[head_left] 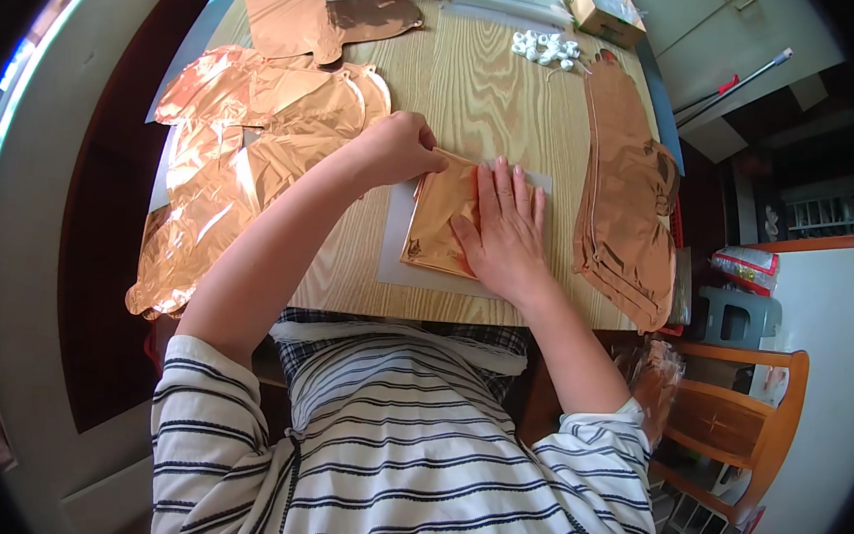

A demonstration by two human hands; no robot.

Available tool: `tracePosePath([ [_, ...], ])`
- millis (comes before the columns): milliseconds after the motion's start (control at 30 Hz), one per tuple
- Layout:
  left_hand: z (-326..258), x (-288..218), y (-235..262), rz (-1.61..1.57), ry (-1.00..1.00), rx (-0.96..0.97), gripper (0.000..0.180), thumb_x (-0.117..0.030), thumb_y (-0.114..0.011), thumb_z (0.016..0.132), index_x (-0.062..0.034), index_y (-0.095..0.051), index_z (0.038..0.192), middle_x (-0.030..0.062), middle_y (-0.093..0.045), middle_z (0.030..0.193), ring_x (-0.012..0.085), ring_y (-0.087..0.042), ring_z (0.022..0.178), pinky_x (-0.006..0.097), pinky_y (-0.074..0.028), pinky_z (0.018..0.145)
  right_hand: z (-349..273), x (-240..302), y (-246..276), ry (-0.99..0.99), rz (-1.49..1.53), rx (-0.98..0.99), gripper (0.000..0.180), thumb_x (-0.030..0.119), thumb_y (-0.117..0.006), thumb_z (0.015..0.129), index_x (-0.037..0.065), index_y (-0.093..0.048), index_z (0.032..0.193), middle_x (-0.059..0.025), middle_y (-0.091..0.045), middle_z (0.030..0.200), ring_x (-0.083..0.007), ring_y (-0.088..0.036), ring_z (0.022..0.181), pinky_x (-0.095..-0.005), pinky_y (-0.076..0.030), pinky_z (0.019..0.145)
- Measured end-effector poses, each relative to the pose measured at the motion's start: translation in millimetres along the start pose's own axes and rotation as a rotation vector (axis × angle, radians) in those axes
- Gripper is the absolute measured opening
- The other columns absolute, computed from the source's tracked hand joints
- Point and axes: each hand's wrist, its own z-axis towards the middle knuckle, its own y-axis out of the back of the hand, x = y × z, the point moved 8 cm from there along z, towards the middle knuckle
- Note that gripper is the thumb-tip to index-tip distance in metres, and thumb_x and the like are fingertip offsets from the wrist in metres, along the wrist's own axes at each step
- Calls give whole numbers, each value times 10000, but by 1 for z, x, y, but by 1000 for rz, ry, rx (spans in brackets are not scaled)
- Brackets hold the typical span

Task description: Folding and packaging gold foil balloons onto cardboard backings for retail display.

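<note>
At a wooden table (pixel 481 91), the right hand (pixel 506 235) presses flat on folded foil (pixel 438 223); the left hand (pixel 401 150), at 10 o'clock, pinches its corner.

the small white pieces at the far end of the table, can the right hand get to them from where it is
Probably yes. The right hand lies flat on the folded copper foil, and bare wooden table runs from it up to the small white pieces. Nothing stands between, though it would mean a forward stretch.
</note>
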Motion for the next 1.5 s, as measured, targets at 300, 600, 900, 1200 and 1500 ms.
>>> tracePosePath([
  [300,-13,8,-13,-350,59,32,366,-134,-735,869,93,-666,1147,69,-681,791,114,-638,662,258,-512,617,-3,-1,1,4,4,13,813,515,-456,1025,-14,-221,1596,-273,-199,1653,-442,-152,1544,-612,-41,1230],
  [600,-20,8,-16,-443,8,-35,375,-101,-706,895,80,-636,1216,27,-650,721,76,-589,616,236,-464,570,11,-14,20,82,112,-188,671,422,-560,1000,-40,-420,1465,-273,-464,1469,-426,-425,1375,-559,-292,1143],
  [900,-34,4,-14,-457,-60,-149,409,-89,-667,937,27,-562,1315,27,-678,769,55,-564,609,232,-466,572,85,-31,17,18,680,287,268,263,-717,930,0,-737,974,-67,-711,815,-176,-649,699,-333,-519,672],
  [1200,-45,9,-21,-539,-20,-216,414,-75,-656,958,27,-534,1340,34,-699,835,42,-556,627,214,-449,559,79,-44,10,-65,817,526,195,207,-686,990,18,-698,943,34,-636,750,-30,-527,631,-227,-431,551],
  [1500,-53,11,-26,-565,38,-130,472,-153,-686,926,12,-560,1350,85,-741,894,121,-668,698,278,-534,665,68,-39,21,-145,844,594,167,181,-691,979,22,-705,930,54,-617,747,-18,-513,641,-212,-420,557],
])
